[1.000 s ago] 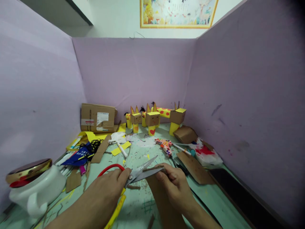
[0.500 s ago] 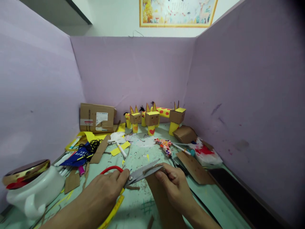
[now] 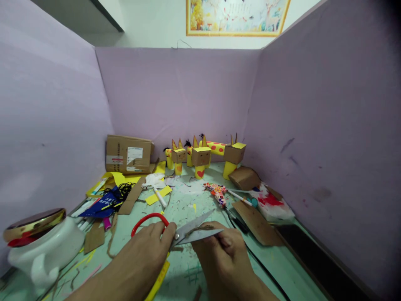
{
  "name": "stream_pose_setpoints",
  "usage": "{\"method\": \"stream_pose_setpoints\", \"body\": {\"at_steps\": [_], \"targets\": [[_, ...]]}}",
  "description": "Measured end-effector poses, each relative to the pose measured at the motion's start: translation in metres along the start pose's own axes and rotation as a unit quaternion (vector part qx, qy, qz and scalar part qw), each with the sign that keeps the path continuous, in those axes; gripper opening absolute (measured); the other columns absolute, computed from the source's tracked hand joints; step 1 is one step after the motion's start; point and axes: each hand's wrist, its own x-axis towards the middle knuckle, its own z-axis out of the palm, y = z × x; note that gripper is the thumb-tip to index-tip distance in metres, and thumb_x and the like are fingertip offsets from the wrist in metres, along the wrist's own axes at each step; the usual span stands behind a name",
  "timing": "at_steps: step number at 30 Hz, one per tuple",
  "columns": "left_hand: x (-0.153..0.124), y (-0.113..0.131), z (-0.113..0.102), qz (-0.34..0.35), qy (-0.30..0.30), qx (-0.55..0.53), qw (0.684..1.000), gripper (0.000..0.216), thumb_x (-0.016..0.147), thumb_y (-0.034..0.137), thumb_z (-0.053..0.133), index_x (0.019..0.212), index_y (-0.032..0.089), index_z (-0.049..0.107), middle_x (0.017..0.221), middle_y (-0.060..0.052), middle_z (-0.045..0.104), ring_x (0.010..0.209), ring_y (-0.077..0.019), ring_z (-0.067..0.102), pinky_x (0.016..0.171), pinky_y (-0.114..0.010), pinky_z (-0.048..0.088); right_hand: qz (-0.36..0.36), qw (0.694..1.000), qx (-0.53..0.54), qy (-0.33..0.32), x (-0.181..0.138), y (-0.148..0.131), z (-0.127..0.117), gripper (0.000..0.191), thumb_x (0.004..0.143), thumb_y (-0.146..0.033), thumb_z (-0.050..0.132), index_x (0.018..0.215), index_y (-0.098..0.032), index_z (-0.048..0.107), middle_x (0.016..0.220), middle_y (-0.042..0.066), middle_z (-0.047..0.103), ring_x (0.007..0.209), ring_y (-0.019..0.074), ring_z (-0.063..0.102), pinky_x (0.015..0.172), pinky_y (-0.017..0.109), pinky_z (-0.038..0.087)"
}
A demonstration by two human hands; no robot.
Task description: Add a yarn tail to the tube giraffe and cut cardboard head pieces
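Note:
My left hand is closed around the handles of a pair of scissors, one loop red and the other yellow. The blades stand apart and point right, toward my other hand. A thin brown strip lies between the blades. My right hand pinches a piece of brown cardboard by its top edge, right beside the lower blade. The cardboard hangs down toward the table's near edge, partly hidden behind my fingers.
Several cardboard-headed yellow figures stand at the back. A patterned glue gun lies right of centre, its black cord running forward. At left are a white mug, a cardboard box and a black string tangle. Cardboard pieces lie at right.
The scissors and my left hand have shifted slightly right. My right hand has turned and moved a little lower, and the cardboard has swung with it. The view has shifted slightly.

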Motion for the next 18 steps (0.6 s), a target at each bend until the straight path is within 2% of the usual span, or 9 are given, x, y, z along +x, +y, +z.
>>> {"method": "stream_pose_setpoints", "body": {"at_steps": [4,8,13,18], "targets": [[-0.002,-0.005,0.007,0.024,0.023,0.002,0.999,0.047,0.081,0.007,0.035,0.125,0.019,0.044,0.108,-0.014,0.061,0.098,-0.0231,0.057,0.086,-0.037,0.047,-0.003,1.000,-0.001,0.005,0.000,0.001,0.000,0.026,0.082,-0.028,0.047,0.067,-0.017,0.065,0.058,0.003,0.060,0.060,0.0167,0.056,0.052,0.022,0.043],[-0.003,-0.003,0.005,0.035,-0.001,0.020,0.999,0.045,0.082,0.005,0.032,0.123,0.018,0.045,0.104,-0.015,0.063,0.092,-0.0237,0.061,0.080,-0.037,0.050,0.018,1.000,-0.012,0.009,0.001,0.001,0.001,0.028,0.082,-0.032,0.049,0.060,-0.017,0.060,0.052,0.001,0.053,0.053,0.0146,0.049,0.046,0.021,0.039],[-0.004,0.006,-0.007,0.034,-0.035,0.058,0.997,0.049,0.080,0.000,0.031,0.123,0.017,0.046,0.097,-0.014,0.065,0.081,-0.0255,0.064,0.067,-0.038,0.051,0.025,0.999,-0.019,0.018,0.002,0.001,0.003,0.030,0.080,-0.032,0.049,0.054,-0.018,0.050,0.048,-0.001,0.044,0.048,0.0114,0.040,0.043,0.020,0.033],[-0.005,0.006,-0.012,0.043,-0.043,0.021,0.998,0.048,0.076,-0.002,0.032,0.117,0.017,0.049,0.091,-0.011,0.066,0.078,-0.0226,0.063,0.067,-0.033,0.050,0.041,0.999,-0.013,0.020,0.002,0.001,0.003,0.028,0.079,-0.033,0.048,0.056,-0.018,0.047,0.051,-0.002,0.041,0.050,0.0110,0.036,0.043,0.020,0.031]]}}
